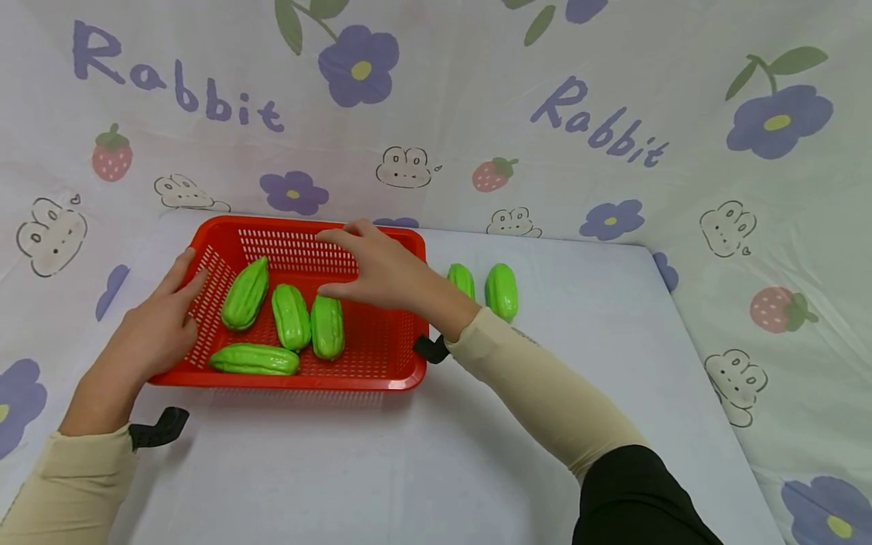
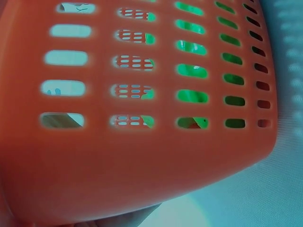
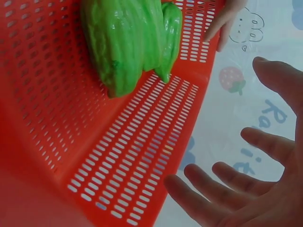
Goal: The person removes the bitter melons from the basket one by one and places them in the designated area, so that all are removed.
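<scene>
Wearing a cream sleeve (image 1: 88, 481) on each forearm, with black cloth (image 1: 633, 499) higher on the right, I work over a white table (image 1: 409, 477). My left hand (image 1: 153, 333) grips the left end of the red basket (image 1: 354, 384), digits on both sides of its rim. Within, one green ridged vegetable (image 1: 253, 359) lies sideways along the front wall. Just behind it three more lie lengthwise: the middle one (image 1: 291, 318), the right one (image 1: 328, 327) and the tilted left one (image 1: 247, 294). Above them my right hand (image 1: 381, 265) hangs, fingers and thumb spread apart, nothing between them. Beyond my right forearm two others rest on the table, one whole (image 1: 501, 291), its neighbour (image 1: 461, 278) partly hidden by the arm. Farthest back hangs a printed cloth (image 1: 463, 98) with "Rabbit" lettering, flowers and strawberries.
</scene>
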Tool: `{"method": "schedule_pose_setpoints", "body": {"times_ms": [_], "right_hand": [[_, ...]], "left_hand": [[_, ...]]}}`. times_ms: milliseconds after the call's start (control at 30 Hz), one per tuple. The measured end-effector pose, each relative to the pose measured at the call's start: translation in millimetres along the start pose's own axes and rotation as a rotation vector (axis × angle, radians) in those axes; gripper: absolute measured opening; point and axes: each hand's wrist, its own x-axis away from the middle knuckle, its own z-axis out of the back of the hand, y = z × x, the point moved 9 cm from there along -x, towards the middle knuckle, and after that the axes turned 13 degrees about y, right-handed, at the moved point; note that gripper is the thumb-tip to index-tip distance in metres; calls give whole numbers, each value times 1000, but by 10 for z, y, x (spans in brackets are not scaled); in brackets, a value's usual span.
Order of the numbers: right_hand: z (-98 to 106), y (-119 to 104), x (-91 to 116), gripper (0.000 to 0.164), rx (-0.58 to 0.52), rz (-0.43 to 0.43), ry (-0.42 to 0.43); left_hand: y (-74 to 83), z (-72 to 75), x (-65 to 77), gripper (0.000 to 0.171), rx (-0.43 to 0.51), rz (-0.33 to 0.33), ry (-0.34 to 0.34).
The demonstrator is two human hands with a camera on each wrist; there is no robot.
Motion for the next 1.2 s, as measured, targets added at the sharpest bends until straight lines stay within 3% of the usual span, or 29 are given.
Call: {"method": "schedule_pose_setpoints", "body": {"times_ms": [933, 1200], "right_hand": [[-412, 17, -239, 78, 44, -8, -117], [-579, 27, -253, 75, 50, 0, -191]], "left_hand": [[8, 11, 17, 78, 0, 7, -13], [16, 8, -2, 77, -7, 11, -18]]}}
